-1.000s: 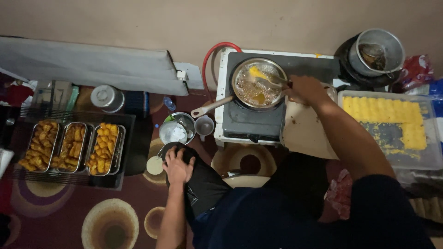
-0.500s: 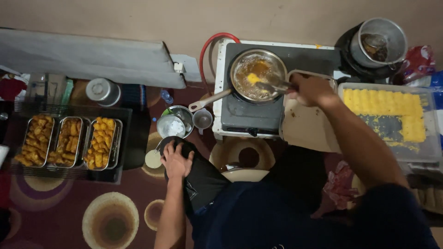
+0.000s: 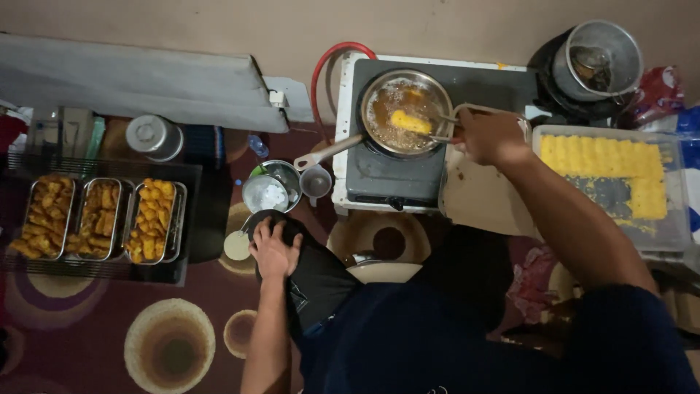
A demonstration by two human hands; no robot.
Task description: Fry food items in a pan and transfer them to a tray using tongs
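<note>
Frying on the stove

Your right hand (image 3: 490,136) grips tongs (image 3: 446,125) touching the yellow piece (image 3: 410,121) in the frying pan (image 3: 405,109); your left hand (image 3: 274,249) rests flat, fingers spread, on your knee.

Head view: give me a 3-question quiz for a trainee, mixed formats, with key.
1. True or false: the left hand rests on the person's knee.
2. Multiple choice: what is the right hand doing? A) holding tongs at a yellow piece in the frying pan; B) lifting the pot; C) reaching into the clear tub.
3. Fill in: left of the person, fried pieces sit in ___ metal trays.

Key: 1 true; 2 A; 3 three.
</note>
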